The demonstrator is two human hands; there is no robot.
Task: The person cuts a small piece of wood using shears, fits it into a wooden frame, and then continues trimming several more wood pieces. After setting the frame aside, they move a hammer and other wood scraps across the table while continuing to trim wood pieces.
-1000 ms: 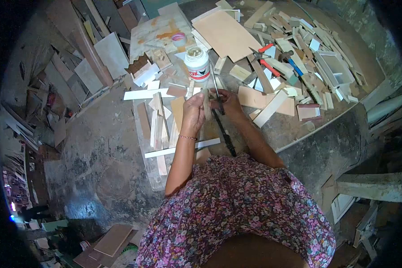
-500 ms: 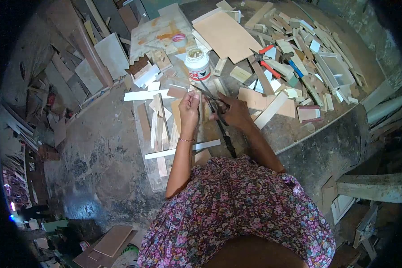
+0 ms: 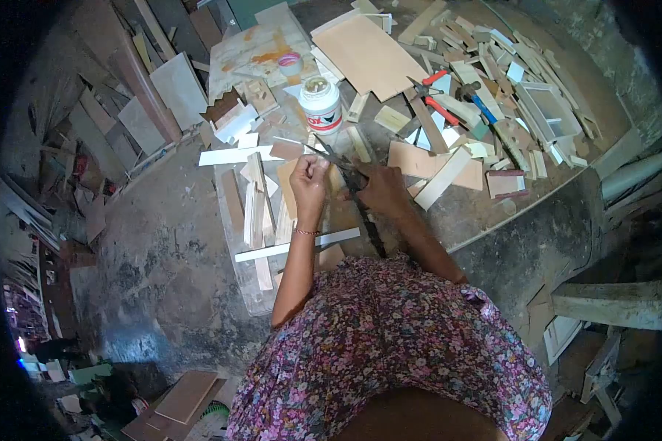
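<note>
My right hand is closed around the handles of dark scissors, whose blades reach up and left, apart at the tips. Beside the blades my left hand is closed, thumb against the fingers; anything in its pinch is too small to make out. A white jar with a red and black label stands open just beyond both hands. Left of my left hand lie several narrow wood strips. A long white strip crosses the table under my left forearm.
Pliers with red handles and a hammer with a blue grip rest on a heap of wood offcuts at the right. A tan board and a roll of tape lie toward the back. Boards lean at the left.
My left fingers have curled in closer together, a little lower. The scissors have shifted slightly left and their blades look wider apart. The whole view has moved slightly.
</note>
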